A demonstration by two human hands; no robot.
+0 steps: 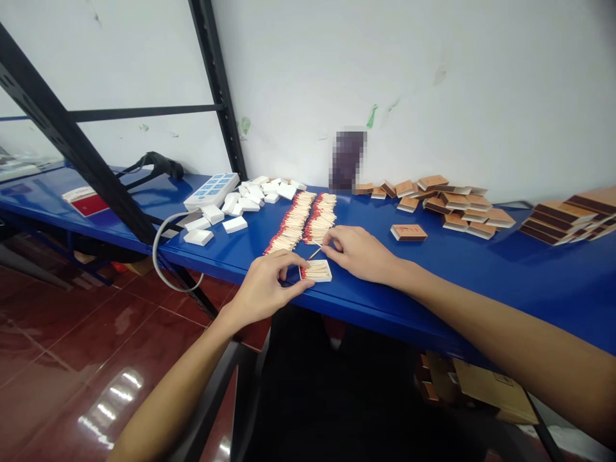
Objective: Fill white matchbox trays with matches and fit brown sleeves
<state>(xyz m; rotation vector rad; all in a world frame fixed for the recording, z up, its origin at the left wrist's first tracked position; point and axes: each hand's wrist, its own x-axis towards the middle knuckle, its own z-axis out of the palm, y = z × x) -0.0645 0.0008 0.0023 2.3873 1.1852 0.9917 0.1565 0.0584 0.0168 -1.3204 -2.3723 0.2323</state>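
Note:
My left hand [272, 281] grips the left end of a small white matchbox tray [328, 277] between thumb and fingers, at the front edge of the blue table. Red-tipped matches [315, 269] lie side by side in the tray. Just behind it, my right hand [359, 253] pinches a single match [314, 253], its red head pointing down and left. Two long rows of loose matches, a left row [292, 221] and a right row [321, 217], stretch away behind my hands.
White trays [250, 197] are heaped at the back left beside a white power strip [212, 190]. Orange-brown matchbox sleeves [464, 204] are piled at the right, with one sleeve [409, 232] apart. More sleeves [568, 218] are stacked far right. A black shelf post [96, 141] crosses the left.

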